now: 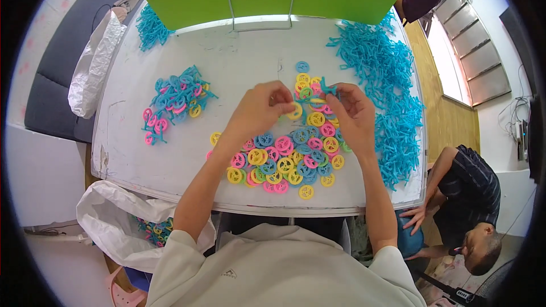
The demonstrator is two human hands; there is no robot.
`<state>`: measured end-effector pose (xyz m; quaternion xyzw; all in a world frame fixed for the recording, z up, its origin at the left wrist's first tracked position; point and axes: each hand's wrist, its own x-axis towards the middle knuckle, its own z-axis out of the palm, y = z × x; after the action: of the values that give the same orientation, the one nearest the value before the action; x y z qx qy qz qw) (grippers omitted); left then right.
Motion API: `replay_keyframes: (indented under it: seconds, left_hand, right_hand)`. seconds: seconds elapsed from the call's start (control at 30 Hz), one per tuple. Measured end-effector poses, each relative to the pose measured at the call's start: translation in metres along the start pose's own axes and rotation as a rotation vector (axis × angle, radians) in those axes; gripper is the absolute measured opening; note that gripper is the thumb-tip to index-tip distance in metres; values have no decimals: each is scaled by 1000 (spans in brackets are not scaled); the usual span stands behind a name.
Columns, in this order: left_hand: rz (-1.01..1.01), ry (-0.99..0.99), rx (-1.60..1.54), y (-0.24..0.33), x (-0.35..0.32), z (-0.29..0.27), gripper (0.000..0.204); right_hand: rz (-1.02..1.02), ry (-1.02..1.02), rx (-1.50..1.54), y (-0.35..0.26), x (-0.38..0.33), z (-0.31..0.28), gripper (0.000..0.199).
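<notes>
Just beyond the middle of the heap of spoked plastic wheels (295, 158), both hands work close together but apart. The left hand (264, 108) pinches a yellow spoked wheel (294, 112) between thumb and fingertips. The right hand (354, 115), its grip narrow, holds a blue forked plastic piece (327, 87) with another yellow wheel (317, 101) edge-on against it; whether that wheel is seated I cannot tell.

The pinch takes in little surface, so a push off-axis could likely flick the left wheel into the heap, and pressing hard might bend the slim blue stem. Loose wheels directly under the fingers could snag a wrist or hide a dropped one.

Right of the heap, a tangled mass of blue forked pieces (392, 102) could come up several at once. Left of it lies a cluster of joined pieces (181, 95); a sweeping forearm could mix the two. Nearer and left of it, a white woven sack (116, 224) gapes below the table edge, where its slack rim might fold over.
</notes>
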<state>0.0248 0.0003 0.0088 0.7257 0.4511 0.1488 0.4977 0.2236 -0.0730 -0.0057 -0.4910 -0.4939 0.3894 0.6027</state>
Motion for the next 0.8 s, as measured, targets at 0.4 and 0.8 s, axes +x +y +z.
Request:
replay_keyframes:
  seconds: [0.4, 0.8]
  left_hand:
    - [137, 59, -608, 14, -4, 2, 24]
    - [70, 138, -462, 12, -1, 21, 5]
  right_hand:
    - [-88, -147, -448, -9, -5, 2, 22]
    - [-182, -188, -476, -11, -8, 5, 18]
